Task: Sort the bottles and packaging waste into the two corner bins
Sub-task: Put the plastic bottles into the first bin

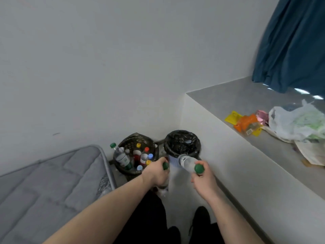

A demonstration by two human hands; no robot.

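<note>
Two round bins lined with black bags stand in the corner. The left bin (123,170) is packed with several capped bottles; the right bin (182,142) looks almost empty. My left hand (156,172) grips the neck of a green-capped bottle (165,166) that hangs upright in front of the left bin, its body mostly hidden by the hand. My right hand (204,181) holds a second clear green-capped bottle (187,162) near its cap, tilted with its base toward the right bin's rim. Packaging waste (246,123), yellow and orange wrappers, lies on the ledge to the right.
A grey mattress (52,182) fills the lower left beside the left bin. The grey-topped ledge (237,95) runs along the right, carrying a white plastic bag (297,124) and papers. A blue curtain (292,43) hangs above it. My dark shoes stand on the pale floor below.
</note>
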